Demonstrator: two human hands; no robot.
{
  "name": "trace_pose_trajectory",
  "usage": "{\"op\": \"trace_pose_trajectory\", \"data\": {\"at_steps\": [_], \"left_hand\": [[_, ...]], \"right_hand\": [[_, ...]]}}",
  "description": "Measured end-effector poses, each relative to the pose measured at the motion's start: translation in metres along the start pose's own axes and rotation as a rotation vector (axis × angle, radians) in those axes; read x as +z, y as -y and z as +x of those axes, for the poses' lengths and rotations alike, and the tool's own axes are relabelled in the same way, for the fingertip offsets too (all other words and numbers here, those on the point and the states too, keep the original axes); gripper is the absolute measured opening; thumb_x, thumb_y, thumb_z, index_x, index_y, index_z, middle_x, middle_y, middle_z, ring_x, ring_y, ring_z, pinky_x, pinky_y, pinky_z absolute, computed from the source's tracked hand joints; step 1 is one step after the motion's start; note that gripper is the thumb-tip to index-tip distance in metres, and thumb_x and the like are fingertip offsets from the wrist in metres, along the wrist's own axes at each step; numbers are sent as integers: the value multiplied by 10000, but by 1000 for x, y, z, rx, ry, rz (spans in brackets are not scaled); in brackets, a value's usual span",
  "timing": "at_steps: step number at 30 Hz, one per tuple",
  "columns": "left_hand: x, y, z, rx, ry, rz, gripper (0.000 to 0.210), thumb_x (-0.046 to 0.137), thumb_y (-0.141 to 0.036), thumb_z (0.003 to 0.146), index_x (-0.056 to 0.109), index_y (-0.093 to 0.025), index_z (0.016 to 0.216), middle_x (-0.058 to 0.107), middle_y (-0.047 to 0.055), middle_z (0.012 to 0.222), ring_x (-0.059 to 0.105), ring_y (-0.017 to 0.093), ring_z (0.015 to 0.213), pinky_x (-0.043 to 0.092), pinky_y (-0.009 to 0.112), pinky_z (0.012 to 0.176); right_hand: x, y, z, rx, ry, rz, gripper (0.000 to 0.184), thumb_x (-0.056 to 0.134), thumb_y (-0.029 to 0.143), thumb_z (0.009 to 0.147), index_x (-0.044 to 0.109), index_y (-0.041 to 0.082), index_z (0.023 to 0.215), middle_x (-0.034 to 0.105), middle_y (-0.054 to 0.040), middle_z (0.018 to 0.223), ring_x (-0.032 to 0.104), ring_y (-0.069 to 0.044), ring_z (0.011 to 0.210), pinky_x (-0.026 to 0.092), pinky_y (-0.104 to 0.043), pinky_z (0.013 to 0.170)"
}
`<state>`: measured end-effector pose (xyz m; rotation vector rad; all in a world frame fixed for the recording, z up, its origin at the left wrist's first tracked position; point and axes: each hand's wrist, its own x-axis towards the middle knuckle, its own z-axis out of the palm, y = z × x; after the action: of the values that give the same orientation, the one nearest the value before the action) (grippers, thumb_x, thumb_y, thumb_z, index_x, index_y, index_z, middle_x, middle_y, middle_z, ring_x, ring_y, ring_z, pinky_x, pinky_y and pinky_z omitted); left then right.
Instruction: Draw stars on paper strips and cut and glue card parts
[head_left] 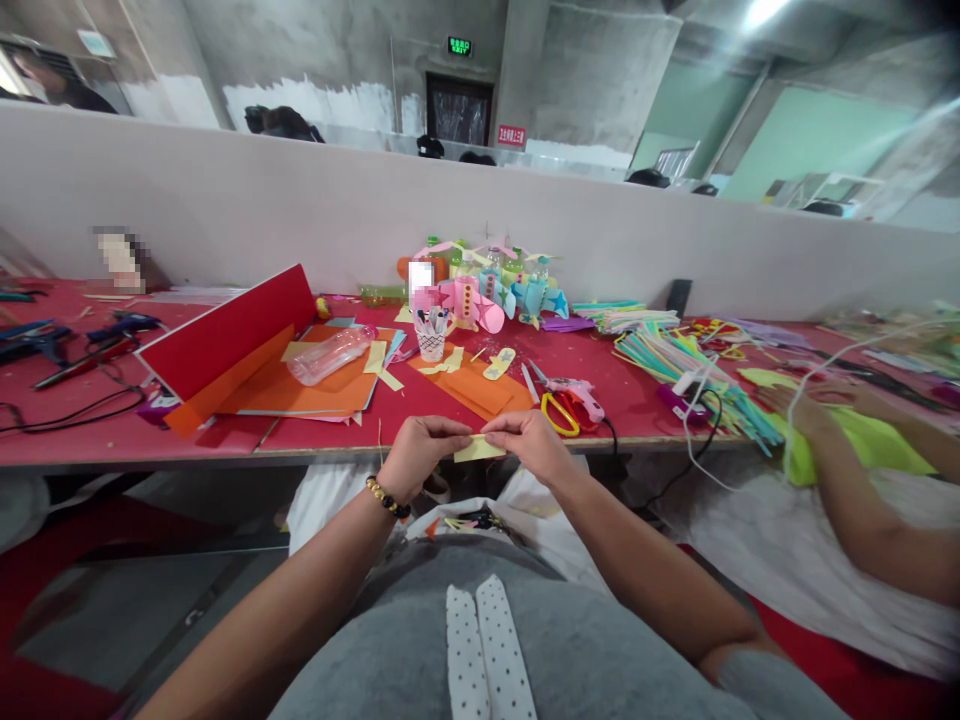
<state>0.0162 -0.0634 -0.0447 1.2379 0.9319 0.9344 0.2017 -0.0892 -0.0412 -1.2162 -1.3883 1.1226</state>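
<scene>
Pale yellow paper, a small strip (pixel 480 451), is held at the near edge of the red table (pixel 390 402), and in the head view the fingers cover its upper edge and both its upper corners. The left hand (pixel 412 456) and the right hand (pixel 534 446) each pinch it between thumb and fingers; the curled fingers behind are hard to make out. At far right, a co-worker's arm (pixel 847 490) over yellow-green material (pixel 874 440) is blurred and cut off by the frame.

The strip's long axis runs crosswise, from one hand toward the other, with its right end tipped slightly up.

Just beyond the right hand lie yellow-handled scissors (pixel 559 416) and a pink glue gun (pixel 579 392). Orange sheets (pixel 469 388) lie ahead of both hands, with a pen cup (pixel 431 341) behind. Farther left, a clear bottle (pixel 330 356) lies tilted near a red board (pixel 232 327).
</scene>
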Motion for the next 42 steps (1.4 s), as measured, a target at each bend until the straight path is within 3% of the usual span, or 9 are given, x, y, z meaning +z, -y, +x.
{"op": "trace_pose_trajectory", "data": {"at_steps": [6,11,17,22,29,34,42], "left_hand": [[0,-1,2,-10,85,41,362,821,-379,558,759,-127,810,724,78,756,626,164,654,492,277,641],[-4,3,8,73,89,220,279,770,-335,611,769,-136,806,728,75,756,610,163,654,462,252,622],[-5,-7,8,110,184,541,298,681,-373,670,786,-168,858,730,52,725,591,179,622,422,249,587],[-3,-17,9,160,187,719,197,666,-329,665,782,-180,722,684,28,603,556,163,568,348,235,528],[-7,-13,13,102,168,705,135,707,-285,619,761,-175,676,676,20,591,569,162,572,363,234,543],[-10,-9,16,88,198,701,195,723,-300,611,757,-149,729,680,13,624,560,138,588,375,218,562],[-7,-8,17,150,273,756,308,653,-418,696,745,-124,701,605,0,563,471,109,553,322,206,519]], "right_hand": [[-1,2,-1,-62,-6,-48,151,747,264,631,747,161,741,681,-11,645,562,-122,588,455,-261,615],[-1,1,-2,-71,3,-93,132,729,252,636,753,166,733,662,-6,604,539,-121,555,427,-257,577],[-2,-1,-2,-96,-14,-194,111,713,220,642,765,177,730,699,-22,648,579,-144,594,434,-274,614],[-1,-2,0,-95,10,-235,113,700,184,641,772,182,728,714,-27,672,610,-160,636,447,-280,646],[1,-5,0,-23,53,-142,159,716,245,650,761,161,778,687,-17,642,591,-139,575,480,-264,588],[2,-4,0,-66,31,-210,151,688,213,674,752,145,792,701,-28,683,601,-139,610,483,-261,613],[2,-2,2,-96,13,-240,152,689,172,650,726,137,794,718,-41,731,623,-149,654,480,-264,637]]}}
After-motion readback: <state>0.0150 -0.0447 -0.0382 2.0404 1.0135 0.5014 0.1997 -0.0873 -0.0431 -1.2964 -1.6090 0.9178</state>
